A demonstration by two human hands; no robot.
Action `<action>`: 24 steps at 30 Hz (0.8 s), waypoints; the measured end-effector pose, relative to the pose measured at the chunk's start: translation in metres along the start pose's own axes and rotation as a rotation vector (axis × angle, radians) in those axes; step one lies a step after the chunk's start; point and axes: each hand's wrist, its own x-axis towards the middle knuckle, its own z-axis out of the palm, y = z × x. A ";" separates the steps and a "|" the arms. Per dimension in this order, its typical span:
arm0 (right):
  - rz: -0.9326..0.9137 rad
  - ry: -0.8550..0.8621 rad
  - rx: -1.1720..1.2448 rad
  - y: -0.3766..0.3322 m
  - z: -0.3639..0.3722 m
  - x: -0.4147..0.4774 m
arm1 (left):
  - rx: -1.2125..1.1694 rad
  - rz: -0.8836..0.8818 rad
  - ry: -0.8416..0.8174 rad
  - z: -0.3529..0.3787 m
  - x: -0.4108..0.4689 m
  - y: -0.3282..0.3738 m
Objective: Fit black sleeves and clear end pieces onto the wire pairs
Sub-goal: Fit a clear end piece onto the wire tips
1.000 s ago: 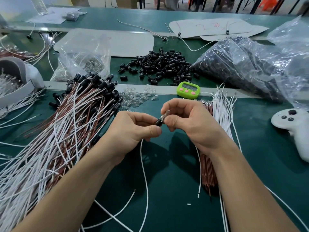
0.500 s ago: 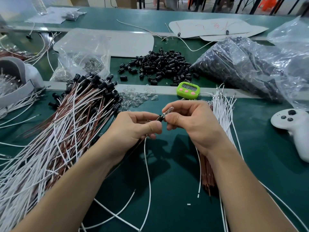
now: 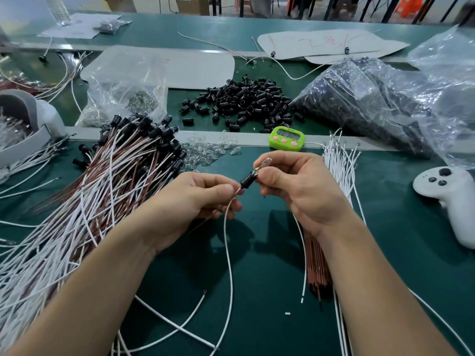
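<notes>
The left hand (image 3: 195, 199) pinches a wire pair (image 3: 227, 253) just below the black sleeve (image 3: 248, 179). The right hand (image 3: 300, 191) pinches the clear end piece (image 3: 264, 164) at the sleeve's upper end, all held above the green table (image 3: 270, 278). Beyond lie a green timer (image 3: 286, 138) and a heap of loose sleeves (image 3: 246, 104) (beside a full plastic bag (image 3: 372, 98)). Cardboard boxes (image 3: 190, 6) stand at the room's far edge.
</notes>
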 end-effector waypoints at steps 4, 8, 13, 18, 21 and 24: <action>0.009 -0.044 -0.010 0.001 0.000 0.000 | 0.024 0.037 -0.047 -0.001 -0.001 -0.001; 0.016 -0.065 -0.031 0.002 0.001 0.000 | 0.112 0.069 -0.016 0.001 -0.002 -0.001; 0.022 -0.042 -0.028 0.002 0.001 0.001 | 0.328 0.099 0.045 0.003 -0.003 -0.003; 0.004 -0.038 -0.027 0.002 0.000 0.001 | 0.100 0.131 0.082 0.008 0.002 -0.004; -0.018 -0.041 -0.074 0.004 0.000 0.001 | 0.008 0.155 0.083 0.011 0.005 -0.007; -0.053 -0.031 -0.120 0.005 0.000 0.002 | -0.024 0.167 0.067 0.012 0.006 -0.010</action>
